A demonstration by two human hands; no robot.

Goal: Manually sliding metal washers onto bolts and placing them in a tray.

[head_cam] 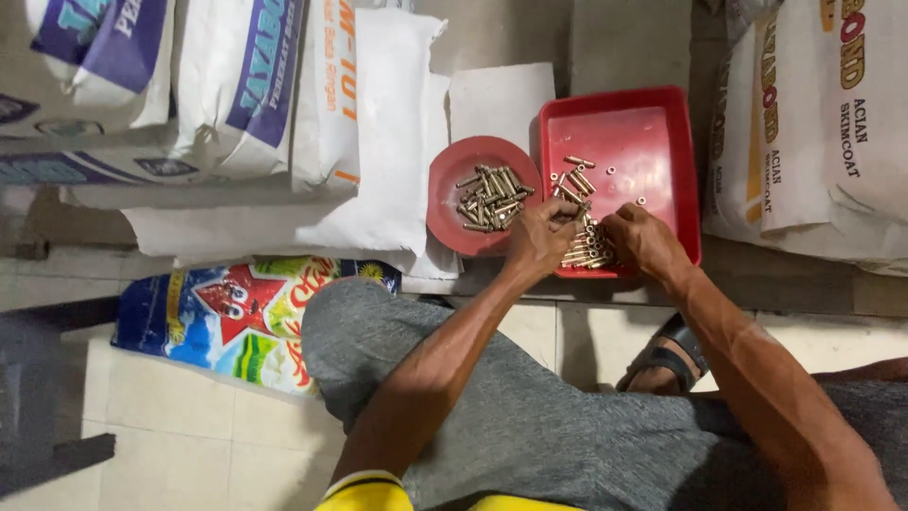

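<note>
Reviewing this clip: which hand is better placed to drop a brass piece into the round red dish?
Probably the left hand: it sits at the red tray's left edge, right beside the round red dish. The right hand is farther, over the brass pieces.

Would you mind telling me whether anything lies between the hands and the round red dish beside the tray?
Nothing visible does. The left hand and right hand work over brass pieces in the red tray; the round red dish sits directly beside it, open on top.

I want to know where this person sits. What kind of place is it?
Probably a storeroom or small workshop. Big white sacks are stacked on a tiled floor, and both hands sort small metal pins from a red tray.
</note>
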